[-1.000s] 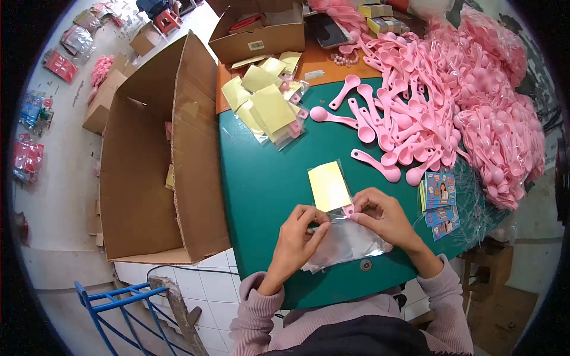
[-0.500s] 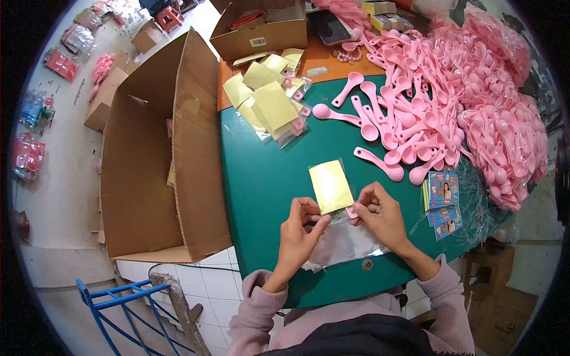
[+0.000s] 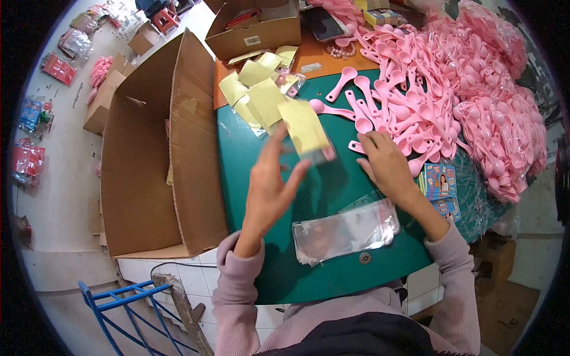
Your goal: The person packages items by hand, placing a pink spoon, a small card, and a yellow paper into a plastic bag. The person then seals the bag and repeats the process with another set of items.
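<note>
A packet with a yellow card [image 3: 304, 127] in a clear bag is at the front of the yellow packet pile, blurred by motion. My left hand [image 3: 267, 187] is just below and left of it, fingers spread and apart from it. My right hand [image 3: 389, 166] reaches over a pink measuring spoon [image 3: 355, 146] at the near edge of the spoon heap [image 3: 409, 101]. Its thumb stands apart from its fingers, and it hides most of that spoon. Between my forearms lies a stack of clear plastic bags [image 3: 344, 231].
Yellow-card packets [image 3: 261, 98] are piled at the back left of the green table [image 3: 273, 279]. A tall cardboard box [image 3: 199, 148] stands along the left edge. Printed cards [image 3: 440, 181] lie right of my right hand. Bagged spoons [image 3: 504, 142] fill the far right.
The yellow-card packet has left my hands and moved up and left toward the pile. My left hand has moved forward and opened. My right hand has let go and moved up to the spoons.
</note>
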Tool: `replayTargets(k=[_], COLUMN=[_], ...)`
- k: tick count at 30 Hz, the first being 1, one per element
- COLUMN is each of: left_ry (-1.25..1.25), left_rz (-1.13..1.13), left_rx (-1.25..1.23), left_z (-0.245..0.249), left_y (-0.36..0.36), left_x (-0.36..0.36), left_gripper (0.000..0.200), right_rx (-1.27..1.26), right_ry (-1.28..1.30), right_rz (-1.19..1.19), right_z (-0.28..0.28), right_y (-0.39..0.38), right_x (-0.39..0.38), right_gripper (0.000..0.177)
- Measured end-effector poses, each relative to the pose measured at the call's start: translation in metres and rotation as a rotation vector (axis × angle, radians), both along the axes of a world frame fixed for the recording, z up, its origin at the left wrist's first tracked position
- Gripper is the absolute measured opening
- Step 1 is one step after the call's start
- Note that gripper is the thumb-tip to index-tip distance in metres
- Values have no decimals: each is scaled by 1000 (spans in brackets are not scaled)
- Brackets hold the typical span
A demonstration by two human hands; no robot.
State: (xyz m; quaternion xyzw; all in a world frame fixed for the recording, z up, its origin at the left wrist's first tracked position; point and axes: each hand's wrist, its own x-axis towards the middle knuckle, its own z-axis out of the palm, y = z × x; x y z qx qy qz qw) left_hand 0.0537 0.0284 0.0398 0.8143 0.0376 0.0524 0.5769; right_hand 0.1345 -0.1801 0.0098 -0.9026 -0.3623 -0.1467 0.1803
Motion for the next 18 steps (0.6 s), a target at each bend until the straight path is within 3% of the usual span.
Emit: replayTargets(k=[2, 3, 5, 7, 9, 11, 13, 15, 17, 18], left_ry=[-422, -431, -160, -174, -191, -102, -74, -37, -265, -263], left_rz=[174, 19, -207, -192, -188, -458, -460, -471, -260, -260], left_rx=[687, 595, 463, 476, 484, 285, 245, 197, 374, 374], left_z=[3, 2, -18, -29, -42, -56, -53, -50, -45, -44], left_y=[-2, -14, -49, -70, -73, -65, -61, -62, -69, -71], left_x=[12, 7, -15, -22, -20, -13, -10, -11, -13, -14], left_gripper=[36, 34, 34, 33, 32, 33, 34, 34, 27, 27], right_rx=[-25, -53, 45, 136, 413, 492, 588, 844, 804, 762], right_ry=[19, 42, 84, 130, 247, 372, 489, 556, 522, 490], right_rz=[15, 32, 4, -18, -96, -170, -227, -262, -281, -296], right_z=[-17, -21, -7, 9, 24, 47, 52, 49, 45, 43], right_y=[0, 0, 0, -5, -19, -36, -48, -62, -70, -72], right_x=[10, 13, 5, -2, -7, -18, -24, -30, -35, -37], right_gripper=[31, 31, 31, 30, 28, 26, 25, 23, 23, 23])
